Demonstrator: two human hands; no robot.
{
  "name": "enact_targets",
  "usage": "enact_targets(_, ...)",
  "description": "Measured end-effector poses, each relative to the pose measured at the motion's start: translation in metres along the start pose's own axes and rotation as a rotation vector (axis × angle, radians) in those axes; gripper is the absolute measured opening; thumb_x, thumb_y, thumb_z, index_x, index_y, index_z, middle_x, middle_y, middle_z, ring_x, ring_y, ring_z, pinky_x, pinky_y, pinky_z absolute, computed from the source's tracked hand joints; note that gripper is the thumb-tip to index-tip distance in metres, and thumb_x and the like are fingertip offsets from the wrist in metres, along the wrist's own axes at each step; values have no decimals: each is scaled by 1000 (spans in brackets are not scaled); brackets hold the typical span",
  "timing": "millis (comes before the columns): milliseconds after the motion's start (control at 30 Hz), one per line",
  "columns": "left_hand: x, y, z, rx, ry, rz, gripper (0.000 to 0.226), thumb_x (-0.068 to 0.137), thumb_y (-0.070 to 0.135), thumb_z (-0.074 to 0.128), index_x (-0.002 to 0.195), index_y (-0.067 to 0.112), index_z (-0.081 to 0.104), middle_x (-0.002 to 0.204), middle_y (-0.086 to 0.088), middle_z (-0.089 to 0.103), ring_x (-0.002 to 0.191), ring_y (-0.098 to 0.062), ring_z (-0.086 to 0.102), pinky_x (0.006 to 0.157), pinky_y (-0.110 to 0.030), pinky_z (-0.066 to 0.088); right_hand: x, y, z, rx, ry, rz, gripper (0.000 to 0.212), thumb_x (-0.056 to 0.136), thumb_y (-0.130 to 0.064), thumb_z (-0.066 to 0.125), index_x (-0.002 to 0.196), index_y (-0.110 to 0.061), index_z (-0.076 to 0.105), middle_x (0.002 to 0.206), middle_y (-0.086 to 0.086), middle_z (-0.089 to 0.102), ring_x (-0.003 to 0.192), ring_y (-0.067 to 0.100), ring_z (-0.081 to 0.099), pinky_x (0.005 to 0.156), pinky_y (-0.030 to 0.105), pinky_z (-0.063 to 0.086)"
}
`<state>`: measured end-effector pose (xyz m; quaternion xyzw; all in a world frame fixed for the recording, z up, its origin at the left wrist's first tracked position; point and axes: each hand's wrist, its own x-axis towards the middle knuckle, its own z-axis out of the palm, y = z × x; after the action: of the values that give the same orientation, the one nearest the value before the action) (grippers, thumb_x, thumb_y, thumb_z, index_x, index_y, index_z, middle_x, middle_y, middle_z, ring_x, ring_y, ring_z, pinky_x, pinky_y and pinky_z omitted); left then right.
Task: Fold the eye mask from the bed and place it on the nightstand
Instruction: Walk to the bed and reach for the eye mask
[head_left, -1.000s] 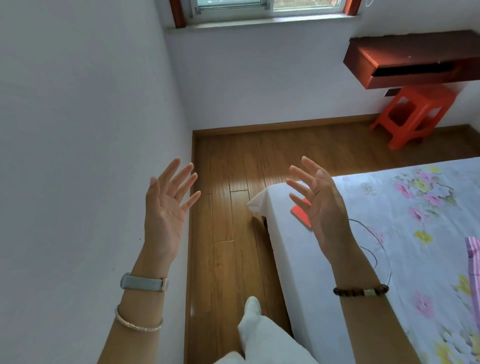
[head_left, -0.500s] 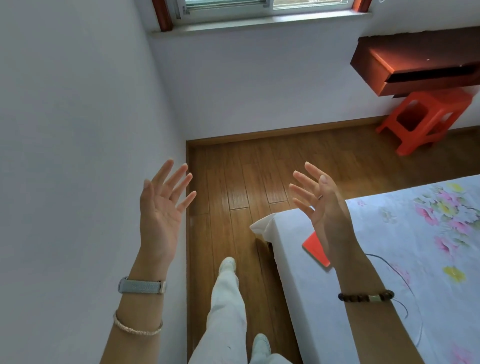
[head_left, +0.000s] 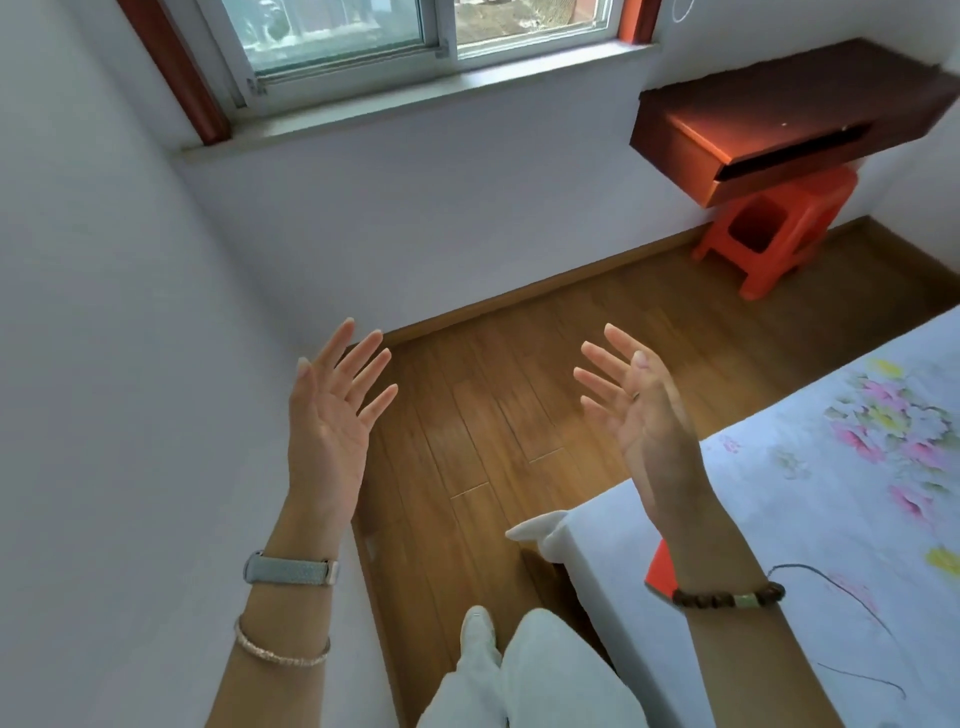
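My left hand (head_left: 327, 415) and my right hand (head_left: 644, 421) are both raised in front of me, palms facing each other, fingers spread, holding nothing. A flat red item (head_left: 657, 569) lies near the corner of the bed (head_left: 831, 519), mostly hidden behind my right forearm; I cannot tell whether it is the eye mask. A thin dark cord (head_left: 841, 587) curls on the floral sheet beside it. A reddish-brown wall-mounted nightstand (head_left: 779, 114) hangs at the upper right, far from both hands.
An orange plastic stool (head_left: 779, 228) stands under the nightstand. A wooden floor (head_left: 493, 415) runs between the bed and the white wall (head_left: 130, 364) close on my left. A window (head_left: 415, 31) is straight ahead. My white-trousered legs (head_left: 519, 675) are below.
The view has shifted up and forward: the window shows more, and the bed with the red item has slid down and right. Both hands stay raised and open.
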<state>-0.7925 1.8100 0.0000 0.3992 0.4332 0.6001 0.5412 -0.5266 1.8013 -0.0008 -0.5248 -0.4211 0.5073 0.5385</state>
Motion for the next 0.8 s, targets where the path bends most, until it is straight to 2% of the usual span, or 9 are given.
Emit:
enact_targets(100,42,-3,2,-5,-51,-18,63,96,49,18,149,21,37,152,-8,49,137,-22,51,115,-53,35,29,2,5,3,40,6,32,105,-42,36,131,-41,54,140,-9,62,125,14,65,111,43,48)
enact_targets(233,97,-12,11,8,-109,-44,62,97,48,17,149,21,37,152,-7,49,138,-22,50,116,-54,33,73,2,8,19,97,11,38,97,-48,37,130,-40,55,140,-7,62,125,16,65,110,42,48)
enact_targets(333,144,-21,19,-1,-144,-58,61,97,49,17,148,22,39,150,-6,51,138,-21,50,115,-53,35,114,3,8,36,139,7,31,105,-43,36,129,-40,56,139,-5,63,125,17,65,111,44,48)
enact_targets(433,197,-30,33,-5,-181,-81,60,96,51,19,144,25,44,149,-6,53,138,-22,50,116,-54,34,160,3,5,56,175,-6,34,100,-46,38,128,-41,57,139,-5,63,125,16,65,108,39,49)
enact_targets(800,388,-31,125,10,-324,-65,62,95,51,21,145,20,44,147,-6,54,135,-22,54,115,-53,36,320,-23,-38,135,333,-58,34,109,-35,33,133,-37,57,138,-3,64,126,15,64,107,38,48)
